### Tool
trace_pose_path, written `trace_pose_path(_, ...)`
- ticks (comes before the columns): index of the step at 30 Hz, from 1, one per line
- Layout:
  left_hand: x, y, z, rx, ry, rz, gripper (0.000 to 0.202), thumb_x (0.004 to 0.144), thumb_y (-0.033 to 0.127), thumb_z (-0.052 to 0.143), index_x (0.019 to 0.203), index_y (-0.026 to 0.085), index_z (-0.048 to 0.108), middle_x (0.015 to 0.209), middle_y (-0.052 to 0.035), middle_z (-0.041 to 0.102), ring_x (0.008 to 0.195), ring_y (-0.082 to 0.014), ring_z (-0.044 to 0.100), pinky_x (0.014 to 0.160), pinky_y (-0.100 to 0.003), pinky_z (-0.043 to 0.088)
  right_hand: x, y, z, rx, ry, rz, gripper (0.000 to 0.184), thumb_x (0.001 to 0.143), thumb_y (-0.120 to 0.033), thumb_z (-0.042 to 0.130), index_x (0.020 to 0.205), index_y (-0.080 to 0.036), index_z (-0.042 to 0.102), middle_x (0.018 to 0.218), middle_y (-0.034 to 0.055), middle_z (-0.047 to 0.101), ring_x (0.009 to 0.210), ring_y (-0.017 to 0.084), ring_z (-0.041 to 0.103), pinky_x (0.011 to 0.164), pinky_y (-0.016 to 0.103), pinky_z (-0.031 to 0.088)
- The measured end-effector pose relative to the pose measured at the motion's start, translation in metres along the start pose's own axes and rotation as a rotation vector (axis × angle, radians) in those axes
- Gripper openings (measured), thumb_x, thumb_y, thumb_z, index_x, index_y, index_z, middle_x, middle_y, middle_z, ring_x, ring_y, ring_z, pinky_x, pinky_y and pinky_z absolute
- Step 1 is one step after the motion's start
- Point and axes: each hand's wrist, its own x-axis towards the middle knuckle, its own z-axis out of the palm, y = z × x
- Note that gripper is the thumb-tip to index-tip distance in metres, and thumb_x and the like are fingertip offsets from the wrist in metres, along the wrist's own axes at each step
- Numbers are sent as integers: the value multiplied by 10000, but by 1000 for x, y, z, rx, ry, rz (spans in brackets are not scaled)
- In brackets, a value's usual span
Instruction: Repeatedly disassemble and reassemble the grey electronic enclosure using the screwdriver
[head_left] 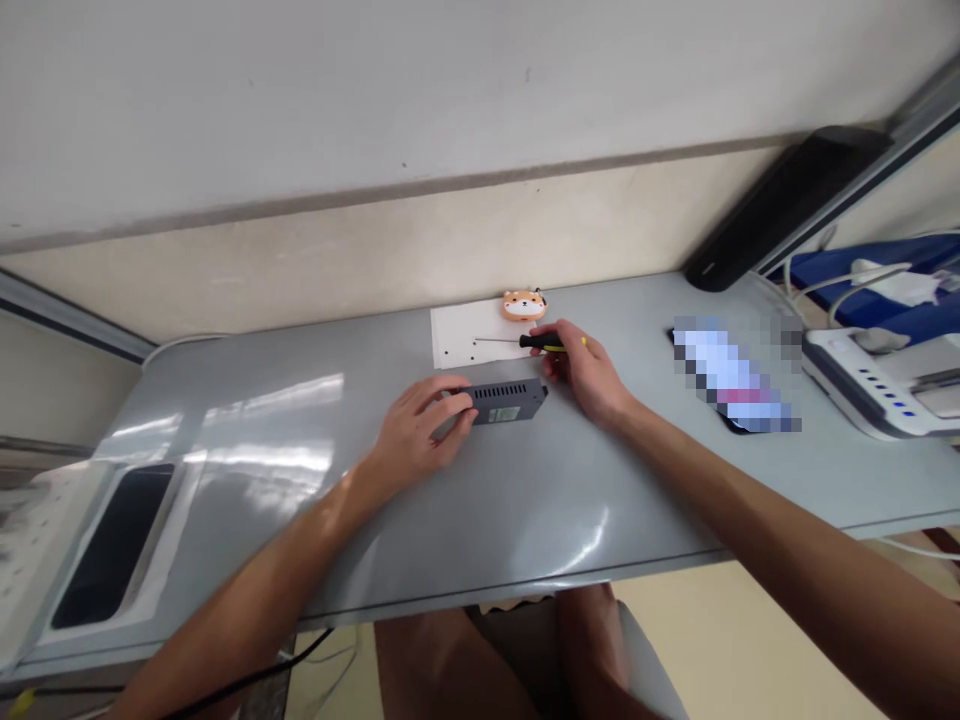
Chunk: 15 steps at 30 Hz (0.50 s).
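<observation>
My left hand (pixel 431 425) grips the left end of a dark grey box (pixel 517 402), which has a row of vent slots and a pale label. The box is on or just above the grey table; I cannot tell which. In my right hand (pixel 577 365) is a screwdriver (pixel 541 343) with a black and yellow handle, its thin shaft pointing left. The shaft's tip is over a white sheet of paper (pixel 448 325) behind the box. Several small dark dots, perhaps screws, lie on the sheet. An orange animal-faced case (pixel 523 305) sits at the sheet's back right.
The grey table (pixel 247 530) backs onto a wall. To the right lie a phone (pixel 727 375) with a blurred screen, a power strip (pixel 862 385) and a long black speaker-like bar (pixel 795 200). A black phone (pixel 116 545) rests at the left front.
</observation>
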Motion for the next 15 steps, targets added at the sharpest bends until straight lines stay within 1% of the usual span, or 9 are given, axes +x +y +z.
trace_pose_path(3,0,0,2,-1,25,-1,126,1016,159,651,1086,263,646,1175,-57,797,1015,-192,791,925,-359,662,1,1,-1,-6,-28,-2,450,959,-677,661,974,-252,806,885,21,746,630,132,522,621,297,434)
trace_pose_path(6,0,-1,3,38,65,42,114,1008,153,659,1053,253,628,1149,-59,801,997,-190,794,904,-347,663,2,3,1,45,-30,-16,475,930,-703,693,962,-241,800,849,16,735,623,127,522,616,290,440)
trace_pose_path(8,0,-2,4,61,61,51,109,1002,151,654,1038,251,630,1138,-60,801,997,-196,792,912,-354,661,2,3,1,134,-11,-26,519,872,-746,735,938,-235,795,809,9,725,605,120,523,596,282,439)
trace_pose_path(10,1,-4,4,65,37,32,91,992,160,647,1008,249,637,1136,-65,800,1001,-208,791,920,-369,661,2,3,-1,248,5,-26,576,783,-792,786,917,-232,800,767,1,719,591,115,531,571,268,436)
trace_pose_path(12,2,-5,5,59,29,16,74,982,175,641,960,245,630,1118,-74,795,976,-214,786,894,-373,663,1,3,-6,366,-13,9,577,713,-777,847,869,-224,796,715,4,713,588,120,552,562,261,455)
trace_pose_path(13,3,-5,5,57,32,10,74,978,182,637,938,244,621,1103,-79,792,952,-214,781,871,-372,663,1,3,-8,412,-39,36,558,701,-751,871,842,-218,790,693,11,709,594,127,570,565,261,471)
trace_pose_path(15,5,-4,5,56,35,5,82,968,188,625,909,241,604,1079,-84,784,911,-209,767,836,-368,658,-1,2,-15,461,-62,54,513,728,-714,869,797,-216,768,646,19,688,597,141,596,563,265,494)
